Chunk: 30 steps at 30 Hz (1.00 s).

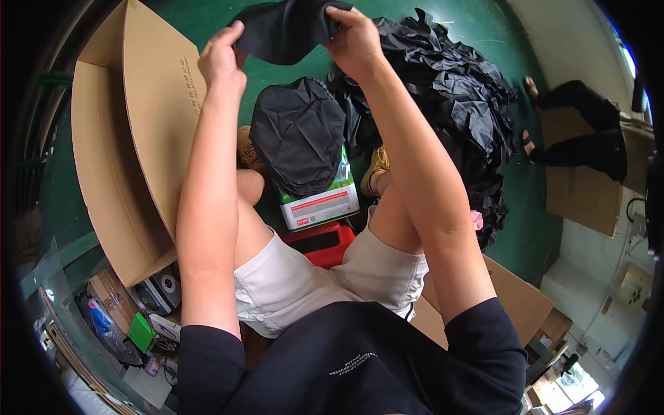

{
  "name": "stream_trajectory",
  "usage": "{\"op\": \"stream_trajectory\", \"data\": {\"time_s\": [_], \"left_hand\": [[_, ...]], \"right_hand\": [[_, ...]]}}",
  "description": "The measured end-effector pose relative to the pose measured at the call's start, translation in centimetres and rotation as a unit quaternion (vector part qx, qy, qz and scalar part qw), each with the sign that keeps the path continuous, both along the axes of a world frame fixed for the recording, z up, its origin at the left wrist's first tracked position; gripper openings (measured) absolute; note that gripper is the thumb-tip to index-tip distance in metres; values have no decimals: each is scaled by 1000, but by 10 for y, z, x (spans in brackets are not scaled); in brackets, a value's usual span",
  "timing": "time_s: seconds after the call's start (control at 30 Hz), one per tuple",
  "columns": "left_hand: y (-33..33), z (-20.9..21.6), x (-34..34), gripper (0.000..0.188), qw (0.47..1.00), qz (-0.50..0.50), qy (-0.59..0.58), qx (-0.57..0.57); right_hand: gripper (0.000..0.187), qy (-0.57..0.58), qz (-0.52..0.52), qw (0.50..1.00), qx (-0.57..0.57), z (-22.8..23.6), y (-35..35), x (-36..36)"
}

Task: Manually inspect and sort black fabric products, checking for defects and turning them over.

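Both arms reach forward, stretching a piece of black fabric (pixel 285 33) between my two hands near the top of the view. My left hand (pixel 223 59) pinches its left end, thumb on top. At the other end, my right hand (pixel 354 40) grips it with curled fingers. Below the hands, a rounded black fabric cover (pixel 299 135) with a gathered edge lies on a green and white box (pixel 321 206) between my legs. To the right of that spreads a large heap of crumpled black fabric pieces (pixel 460 104).
A tall open cardboard box (pixel 152 104) stands close at my left. Beneath me shows a red plastic seat (pixel 325 245). Another person's legs (pixel 581 128) are at the far right, near cardboard (pixel 581 194). Assorted items, including a green card (pixel 141 332), lie at lower left.
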<state>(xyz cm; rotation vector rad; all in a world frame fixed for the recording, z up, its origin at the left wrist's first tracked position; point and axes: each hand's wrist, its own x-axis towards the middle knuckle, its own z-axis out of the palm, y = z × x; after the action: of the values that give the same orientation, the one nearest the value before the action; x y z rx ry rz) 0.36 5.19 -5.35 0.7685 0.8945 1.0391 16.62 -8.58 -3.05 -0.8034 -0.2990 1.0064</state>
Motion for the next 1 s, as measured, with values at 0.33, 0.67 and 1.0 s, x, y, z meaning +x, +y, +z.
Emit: {"op": "stream_trajectory", "data": {"time_s": [0.33,0.67,1.0], "left_hand": [[-125,-228,-67,34,939,144,289,-120],[-150,-212,-86,61,956,49,263,-124],[-171,-205,-83,34,944,82,304,-95]], "right_hand": [[21,-70,0,833,-549,-207,-74,-82],[48,-125,3,822,-556,-210,-148,-143],[27,-92,-1,873,-480,-190,-154,-151]]}}
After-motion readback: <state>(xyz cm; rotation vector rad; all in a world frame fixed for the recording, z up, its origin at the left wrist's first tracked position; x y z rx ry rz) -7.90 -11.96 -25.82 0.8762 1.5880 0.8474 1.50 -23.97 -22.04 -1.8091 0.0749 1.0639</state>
